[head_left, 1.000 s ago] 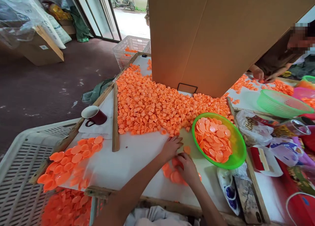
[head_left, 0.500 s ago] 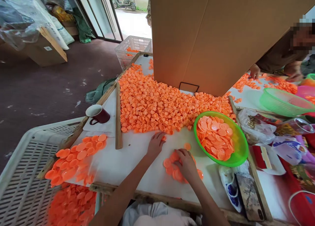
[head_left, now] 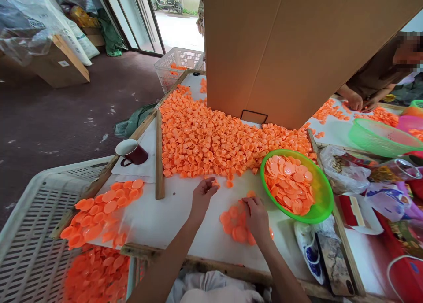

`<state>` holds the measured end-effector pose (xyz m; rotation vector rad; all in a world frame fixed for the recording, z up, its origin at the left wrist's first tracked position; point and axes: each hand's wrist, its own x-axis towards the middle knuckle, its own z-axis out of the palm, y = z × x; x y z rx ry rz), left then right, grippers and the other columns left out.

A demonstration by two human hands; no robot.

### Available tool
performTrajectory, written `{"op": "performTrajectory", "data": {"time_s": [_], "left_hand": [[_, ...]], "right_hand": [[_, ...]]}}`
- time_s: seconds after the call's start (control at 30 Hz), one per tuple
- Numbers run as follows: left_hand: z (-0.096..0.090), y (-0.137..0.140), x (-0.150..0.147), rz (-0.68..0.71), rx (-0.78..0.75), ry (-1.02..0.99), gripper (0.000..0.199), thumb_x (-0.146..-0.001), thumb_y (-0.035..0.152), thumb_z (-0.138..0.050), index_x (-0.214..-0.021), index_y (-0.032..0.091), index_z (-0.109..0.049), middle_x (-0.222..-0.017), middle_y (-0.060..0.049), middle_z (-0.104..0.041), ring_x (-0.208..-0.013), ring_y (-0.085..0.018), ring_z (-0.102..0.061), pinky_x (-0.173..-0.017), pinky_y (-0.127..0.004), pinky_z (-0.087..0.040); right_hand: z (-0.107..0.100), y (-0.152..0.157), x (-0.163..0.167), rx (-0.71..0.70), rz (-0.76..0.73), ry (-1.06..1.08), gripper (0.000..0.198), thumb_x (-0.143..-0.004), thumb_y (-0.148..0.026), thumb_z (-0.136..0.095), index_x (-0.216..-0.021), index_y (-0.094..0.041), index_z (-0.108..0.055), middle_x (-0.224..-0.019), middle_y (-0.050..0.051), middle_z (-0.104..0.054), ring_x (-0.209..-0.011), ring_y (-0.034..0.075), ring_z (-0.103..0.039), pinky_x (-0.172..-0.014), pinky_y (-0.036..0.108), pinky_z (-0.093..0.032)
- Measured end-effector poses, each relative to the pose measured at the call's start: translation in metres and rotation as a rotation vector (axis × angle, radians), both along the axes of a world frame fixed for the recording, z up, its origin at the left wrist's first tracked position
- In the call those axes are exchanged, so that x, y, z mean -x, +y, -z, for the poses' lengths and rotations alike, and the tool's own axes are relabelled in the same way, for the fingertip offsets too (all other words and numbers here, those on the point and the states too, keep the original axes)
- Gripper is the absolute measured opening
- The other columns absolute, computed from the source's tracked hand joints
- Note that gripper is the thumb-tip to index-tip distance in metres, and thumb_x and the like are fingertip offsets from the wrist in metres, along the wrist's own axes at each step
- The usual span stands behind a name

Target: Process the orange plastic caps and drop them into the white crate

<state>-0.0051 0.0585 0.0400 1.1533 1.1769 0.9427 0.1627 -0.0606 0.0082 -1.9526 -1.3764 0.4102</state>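
Note:
My left hand (head_left: pixel 202 196) pinches a small orange cap (head_left: pixel 215 183) between thumb and fingers, just in front of a large heap of orange caps (head_left: pixel 211 138). To its right, my right hand (head_left: pixel 257 216) is closed, its fingertips pressed together on what looks like an orange disc at the edge of a small pile of flat orange discs (head_left: pixel 235 226). The hand covers part of that pile. A green bowl (head_left: pixel 321 193) holding many orange discs sits right of my right hand. At the left of the table lie joined orange pieces (head_left: pixel 105 206), cap and disc together.
A big cardboard box (head_left: pixel 264 52) stands behind the heap. A dark red mug (head_left: pixel 134 153) rests at the left, above a white crate (head_left: pixel 29 223). A phone (head_left: pixel 335 263) lies by the right wooden edge. Across the table, a co-worker's hands (head_left: pixel 361 102) are over orange pieces.
My left hand has drawn back slightly from the heap with a cap in its fingers. My right hand has lifted off the middle of the disc pile and its fingers have closed.

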Motion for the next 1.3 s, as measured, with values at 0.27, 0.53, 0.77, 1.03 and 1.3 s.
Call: {"op": "performTrajectory", "data": {"time_s": [0.27, 0.53, 0.77, 1.03, 1.3], "left_hand": [[-0.028, -0.028, -0.018, 0.070, 0.333, -0.369, 0.034, -0.061, 0.022, -0.079, -0.094, 0.018, -0.071, -0.077, -0.001, -0.068, -0.074, -0.011, -0.060, -0.076, -0.024, -0.049], [-0.021, -0.032, -0.015, 0.041, 0.288, -0.316, 0.034, -0.069, 0.027, -0.073, -0.101, 0.016, -0.069, -0.093, -0.006, -0.071, -0.081, -0.014, -0.062, -0.084, -0.031, -0.050], [-0.028, -0.038, -0.016, -0.069, -0.013, -0.046, 0.027, -0.070, 0.028, -0.072, -0.096, 0.021, -0.068, -0.087, -0.003, -0.068, -0.080, -0.015, -0.062, -0.079, -0.030, -0.051], [-0.029, -0.044, -0.014, -0.042, -0.316, 0.169, 0.021, -0.074, 0.029, -0.068, -0.095, 0.026, -0.069, -0.094, -0.004, -0.070, -0.084, -0.019, -0.065, -0.082, -0.033, -0.051], [-0.034, -0.053, -0.014, 0.006, -0.215, 0.082, 0.022, -0.076, 0.030, -0.067, -0.097, 0.025, -0.069, -0.090, -0.003, -0.072, -0.082, -0.019, -0.066, -0.079, -0.031, -0.053]], "right_hand": [[-0.026, 0.029, 0.009, -0.039, 0.004, 0.966, 0.023, -0.084, -0.042, -0.054, -0.088, -0.019, -0.058, -0.069, 0.001, -0.058, -0.060, 0.013, -0.056, -0.055, 0.027, -0.050], [-0.045, 0.036, 0.023, -0.074, 0.012, 1.114, 0.021, -0.081, -0.040, -0.060, -0.080, -0.019, -0.058, -0.066, -0.002, -0.058, -0.058, 0.011, -0.057, -0.055, 0.024, -0.051], [-0.044, 0.034, 0.023, -0.127, 0.159, 0.922, 0.022, -0.080, -0.040, -0.060, -0.080, -0.018, -0.058, -0.070, 0.000, -0.061, -0.058, 0.012, -0.060, -0.057, 0.025, -0.052], [-0.059, 0.028, 0.043, -0.151, 0.055, 1.006, 0.023, -0.082, -0.039, -0.058, -0.090, -0.018, -0.062, -0.081, 0.004, -0.066, -0.072, 0.016, -0.063, -0.072, 0.034, -0.055], [-0.055, 0.027, 0.037, -0.187, 0.040, 1.089, 0.018, -0.079, -0.032, -0.062, -0.093, -0.021, -0.064, -0.082, 0.003, -0.065, -0.076, 0.015, -0.060, -0.075, 0.032, -0.052]]}}
